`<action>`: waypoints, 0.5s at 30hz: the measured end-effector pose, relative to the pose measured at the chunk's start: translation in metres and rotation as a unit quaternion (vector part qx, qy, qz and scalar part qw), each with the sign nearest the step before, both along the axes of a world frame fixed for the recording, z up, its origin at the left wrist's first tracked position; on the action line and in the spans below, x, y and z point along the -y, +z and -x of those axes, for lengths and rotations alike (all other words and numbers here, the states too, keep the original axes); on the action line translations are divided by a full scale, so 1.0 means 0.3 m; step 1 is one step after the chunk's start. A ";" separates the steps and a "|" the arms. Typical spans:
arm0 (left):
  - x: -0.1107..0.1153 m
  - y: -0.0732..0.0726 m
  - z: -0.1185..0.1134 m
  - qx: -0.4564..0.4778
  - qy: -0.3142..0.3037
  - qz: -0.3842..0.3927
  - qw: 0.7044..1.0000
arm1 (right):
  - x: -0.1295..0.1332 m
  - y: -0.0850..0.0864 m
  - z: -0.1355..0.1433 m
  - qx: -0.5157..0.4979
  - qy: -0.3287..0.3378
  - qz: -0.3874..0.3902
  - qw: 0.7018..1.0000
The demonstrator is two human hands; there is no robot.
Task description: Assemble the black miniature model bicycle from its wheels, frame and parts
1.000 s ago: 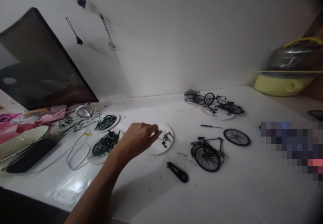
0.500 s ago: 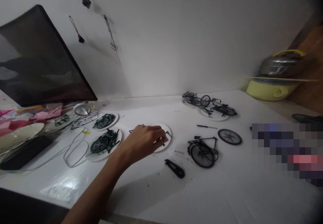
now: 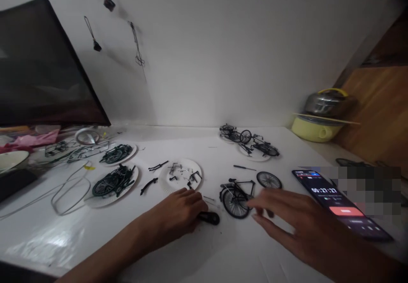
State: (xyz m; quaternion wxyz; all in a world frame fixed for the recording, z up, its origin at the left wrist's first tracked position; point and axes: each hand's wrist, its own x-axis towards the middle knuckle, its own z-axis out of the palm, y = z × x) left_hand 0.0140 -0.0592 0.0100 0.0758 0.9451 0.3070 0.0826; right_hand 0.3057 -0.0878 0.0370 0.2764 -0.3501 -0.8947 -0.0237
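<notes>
My left hand [image 3: 183, 210] is closed, its curled fingers over one end of a black slotted tool [image 3: 213, 218] low on the white table. What its fingertips pinch is partly hidden. My right hand [image 3: 296, 223] hovers with thumb and fingers apart at the right side of a small black model bicycle [image 3: 236, 200], which shows only one wheel fitted. Whether it touches the frame I cannot tell. A loose spoked wheel [image 3: 269, 181] lies just beyond the right hand. Behind the left hand, a white paper plate [image 3: 165, 181] holds small black and metal parts.
Two plates at left carry dark green model bicycles [image 3: 114, 181]. More black bicycles [image 3: 266, 148] are at the back. A screwdriver [image 3: 245, 168] and two curved black pieces [image 3: 149, 185] lie loose. A phone [image 3: 341, 206] with a timer is at right, a yellow pot [image 3: 315, 129] behind.
My left hand has left the parts plate and come down onto the black slotted tool, which has turned slightly. My right hand has entered beside the bicycle. The view has shifted right.
</notes>
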 end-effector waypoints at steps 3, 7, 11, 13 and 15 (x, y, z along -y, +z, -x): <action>-0.018 0.013 -0.019 0.039 0.003 0.049 0.998 | -0.095 -0.014 0.076 0.015 0.056 0.044 0.997; -0.048 0.042 -0.038 0.141 0.011 0.159 0.977 | -0.152 -0.088 0.064 0.006 0.060 0.057 0.997; -0.089 0.055 -0.092 0.259 0.094 0.307 0.911 | -0.152 -0.132 0.013 -0.020 0.040 0.031 0.998; -0.114 0.055 -0.133 0.300 0.113 0.371 0.872 | -0.155 -0.134 -0.002 -0.029 0.034 0.028 0.999; -0.135 0.049 -0.170 0.317 0.109 0.401 0.853 | -0.166 -0.129 -0.015 -0.035 0.018 0.039 0.998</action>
